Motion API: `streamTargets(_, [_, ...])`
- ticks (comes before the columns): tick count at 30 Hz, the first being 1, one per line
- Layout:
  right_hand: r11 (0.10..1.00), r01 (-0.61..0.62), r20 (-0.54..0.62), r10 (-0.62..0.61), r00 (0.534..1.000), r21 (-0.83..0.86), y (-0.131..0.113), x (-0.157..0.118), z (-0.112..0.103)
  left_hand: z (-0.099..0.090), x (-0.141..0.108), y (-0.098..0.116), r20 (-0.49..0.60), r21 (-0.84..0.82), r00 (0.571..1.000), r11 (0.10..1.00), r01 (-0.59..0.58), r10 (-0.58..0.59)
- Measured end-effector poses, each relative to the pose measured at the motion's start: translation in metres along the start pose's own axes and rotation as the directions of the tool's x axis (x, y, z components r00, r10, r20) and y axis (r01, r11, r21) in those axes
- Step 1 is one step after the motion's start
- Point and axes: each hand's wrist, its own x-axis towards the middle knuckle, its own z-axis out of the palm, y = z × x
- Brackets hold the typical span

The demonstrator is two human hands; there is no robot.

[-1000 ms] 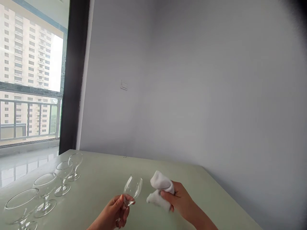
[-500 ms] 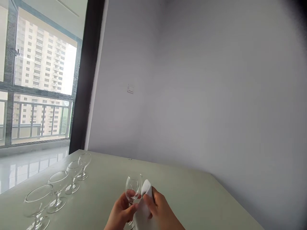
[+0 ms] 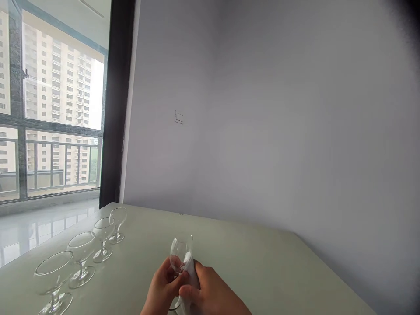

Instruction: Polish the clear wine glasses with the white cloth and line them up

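A clear stemmed glass (image 3: 179, 248) stands upright between my hands near the bottom middle of the view. My left hand (image 3: 166, 282) is closed around the lower bowl and stem from the left side. On the right, my right hand (image 3: 205, 286) grips a white cloth (image 3: 190, 267) and presses it against the side of the bowl. The cloth hangs down beside the stem and hides part of it. Part of the glass's foot shows below my fingers.
A row of stemmed glasses stands upright along the table's left side, from the nearest glass (image 3: 54, 278) to the farthest (image 3: 118, 221). The pale green table (image 3: 249, 253) meets a grey wall. A window (image 3: 59, 109) is at the left.
My right hand has moved left and down, bringing the cloth from beside the glass against its bowl. The cloth's raised tip has dropped. The view has shifted slightly.
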Motion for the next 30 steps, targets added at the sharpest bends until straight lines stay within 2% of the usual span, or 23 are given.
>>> streamTargets(3, [0.978, -0.05, -0.076, 0.036, 0.996, -0.204, 0.007, 0.006, -0.005, -0.008, 0.003, 0.012, -0.025, -0.021, 0.999, 0.999, 0.024, -0.025])
streamTargets(6, [0.917, -0.085, -0.127, 0.038, 0.991, -0.389, 0.013, 0.011, -0.009, -0.013, 0.006, 0.019, -0.019, -0.079, 0.999, 0.996, 0.03, -0.032])
streamTargets(9, [0.898, -0.079, -0.172, 0.005, 0.985, -0.432, 0.013, 0.01, -0.016, -0.012, 0.006, 0.022, -0.046, -0.114, 0.998, 0.992, 0.044, -0.05])
streamTargets(10, [0.927, -0.052, -0.173, -0.014, 0.985, -0.372, 0.012, 0.008, -0.019, -0.011, 0.006, 0.022, -0.071, -0.118, 0.996, 0.992, 0.048, -0.057])
streamTargets(12, [0.996, 0.006, -0.122, -0.016, 0.992, -0.086, 0.009, 0.005, -0.025, -0.01, 0.006, 0.022, -0.123, -0.108, 0.99, 0.993, 0.055, -0.068])
streamTargets(13, [0.995, 0.014, -0.098, -0.005, 0.995, 0.098, 0.008, 0.004, -0.028, -0.01, 0.006, 0.021, -0.137, -0.094, 0.988, 0.994, 0.055, -0.068])
streamTargets(15, [0.918, -0.014, -0.115, 0.065, 0.991, 0.397, 0.01, 0.005, -0.033, -0.011, 0.008, 0.017, -0.119, -0.065, 0.989, 0.995, 0.079, -0.086])
streamTargets(17, [0.854, -0.035, -0.242, 0.186, 0.952, 0.52, 0.017, 0.011, -0.035, -0.011, 0.011, 0.011, -0.072, -0.065, 0.989, 0.991, 0.121, -0.126])
streamTargets(19, [0.855, -0.019, -0.401, 0.263, 0.878, 0.519, 0.026, 0.017, -0.033, -0.01, 0.012, 0.002, -0.054, -0.077, 0.988, 0.987, 0.143, -0.148])
streamTargets(21, [0.917, 0.029, -0.565, 0.22, 0.795, 0.397, 0.032, 0.022, -0.026, -0.006, 0.012, -0.006, -0.079, -0.076, 0.99, 0.991, 0.114, -0.12])
streamTargets(23, [0.975, 0.112, -0.681, 0.048, 0.731, 0.189, 0.03, 0.024, -0.012, -0.002, 0.009, -0.013, -0.087, -0.091, 0.99, 0.99, 0.103, -0.111])
streamTargets(24, [0.985, 0.153, -0.697, -0.056, 0.715, 0.077, 0.026, 0.023, -0.002, 0.0, 0.007, -0.016, -0.075, -0.107, 0.988, 0.987, 0.124, -0.132])
streamTargets(25, [0.981, 0.189, -0.68, -0.16, 0.715, -0.033, 0.021, 0.022, 0.008, 0.002, 0.004, -0.019, -0.053, -0.121, 0.987, 0.982, 0.146, -0.154])
streamTargets(27, [0.94, 0.229, -0.572, -0.336, 0.749, -0.252, 0.011, 0.02, 0.029, 0.002, -0.001, -0.025, -0.021, -0.124, 0.989, 0.982, 0.142, -0.146])
streamTargets(30, [0.875, 0.231, -0.464, -0.43, 0.775, -0.426, 0.005, 0.015, 0.047, 0.003, -0.009, -0.029, -0.014, -0.095, 0.997, 0.993, 0.07, -0.072])
